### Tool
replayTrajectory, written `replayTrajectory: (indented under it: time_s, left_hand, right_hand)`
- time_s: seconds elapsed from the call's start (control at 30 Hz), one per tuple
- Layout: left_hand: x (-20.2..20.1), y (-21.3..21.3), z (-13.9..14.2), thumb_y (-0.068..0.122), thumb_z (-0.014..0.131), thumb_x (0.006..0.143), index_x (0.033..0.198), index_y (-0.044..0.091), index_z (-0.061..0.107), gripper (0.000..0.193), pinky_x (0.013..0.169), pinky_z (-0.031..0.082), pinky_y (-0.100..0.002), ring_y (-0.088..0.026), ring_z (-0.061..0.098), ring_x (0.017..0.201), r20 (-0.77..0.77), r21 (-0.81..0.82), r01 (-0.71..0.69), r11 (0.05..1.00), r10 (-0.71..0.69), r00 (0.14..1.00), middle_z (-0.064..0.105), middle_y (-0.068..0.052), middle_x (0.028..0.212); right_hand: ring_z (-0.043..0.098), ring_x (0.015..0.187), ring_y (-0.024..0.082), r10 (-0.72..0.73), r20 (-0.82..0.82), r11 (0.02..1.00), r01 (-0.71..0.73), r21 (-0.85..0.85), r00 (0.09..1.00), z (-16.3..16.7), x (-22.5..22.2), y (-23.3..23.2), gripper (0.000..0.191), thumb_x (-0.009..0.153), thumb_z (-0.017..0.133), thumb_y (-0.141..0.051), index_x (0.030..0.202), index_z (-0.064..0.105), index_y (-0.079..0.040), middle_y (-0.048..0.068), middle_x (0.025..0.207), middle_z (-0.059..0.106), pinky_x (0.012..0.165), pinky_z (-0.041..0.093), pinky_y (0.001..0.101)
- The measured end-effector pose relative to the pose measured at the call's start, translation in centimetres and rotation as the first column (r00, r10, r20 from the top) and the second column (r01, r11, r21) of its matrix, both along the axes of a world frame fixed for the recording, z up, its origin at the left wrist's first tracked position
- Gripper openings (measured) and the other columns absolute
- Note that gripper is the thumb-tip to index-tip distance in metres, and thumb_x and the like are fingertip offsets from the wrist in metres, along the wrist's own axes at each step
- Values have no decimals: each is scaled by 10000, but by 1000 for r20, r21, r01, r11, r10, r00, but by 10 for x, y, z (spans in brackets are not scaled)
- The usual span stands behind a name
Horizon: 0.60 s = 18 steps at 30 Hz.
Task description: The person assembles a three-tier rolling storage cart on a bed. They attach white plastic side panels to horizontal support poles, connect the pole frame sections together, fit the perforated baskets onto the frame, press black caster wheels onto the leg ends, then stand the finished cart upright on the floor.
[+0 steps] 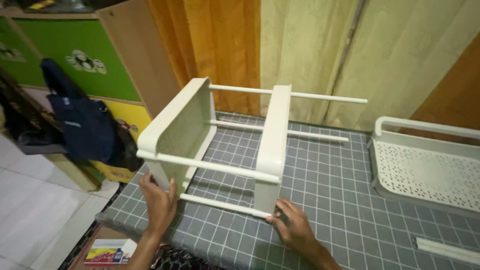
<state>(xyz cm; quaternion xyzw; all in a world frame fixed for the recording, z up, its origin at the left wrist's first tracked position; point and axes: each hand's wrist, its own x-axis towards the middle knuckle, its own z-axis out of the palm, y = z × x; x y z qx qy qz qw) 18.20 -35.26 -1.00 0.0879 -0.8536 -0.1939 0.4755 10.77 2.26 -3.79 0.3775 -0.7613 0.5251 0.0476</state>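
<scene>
Head view looked down on our two hands at a half-built white plastic rack [220,145] lying on its side on a table with a grey checked cover [330,200]. Our left hand [159,200] was pressed flat against the lower corner of the rack's end tray [177,127], fingers spread rather than closed around anything. Our right hand [292,225] rested on the cover at the foot of the middle tray [273,145], fingertips curled narrowly at the near lower rod [220,205] where it met that tray; we could not tell whether they truly pinched it. Four thin white rods ran through both trays, and the two far ones stuck out bare toward the right.

A third perforated tray [425,170] with a raised rail lay flat on the table, well apart to the right. A loose white piece [445,250] lay near the table's front right edge. Behind hung orange and pale curtains [300,45]. To the left, a dark blue bag [82,120] hung against a green and yellow cabinet [75,55].
</scene>
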Motion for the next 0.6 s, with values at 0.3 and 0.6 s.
replayTrajectory:
  time_s: [0.3,0.6]
  left_hand:
    - [24,40,16,49,724,823,1375,-139,235,762,1018,399,-489,-427,393,1234,-86,148,-21,989,33,996,292,-280,1329]
    - [38,203,96,13,721,786,1055,42,591,300,944,457,-481,-350,596,1068,6,-74,498,864,-499,866,608,-166,1089]
  right_hand:
    - [701,1069,242,-39,99,985,22,169,994,39,20,-1,465,889,772,-156,1294,603,-2,146,1245,664,925,574,356]
    - [694,1072,245,-422,-76,855,425,298,903,94,33,103,454,865,702,-225,1301,612,-139,96,1304,652,913,554,358]
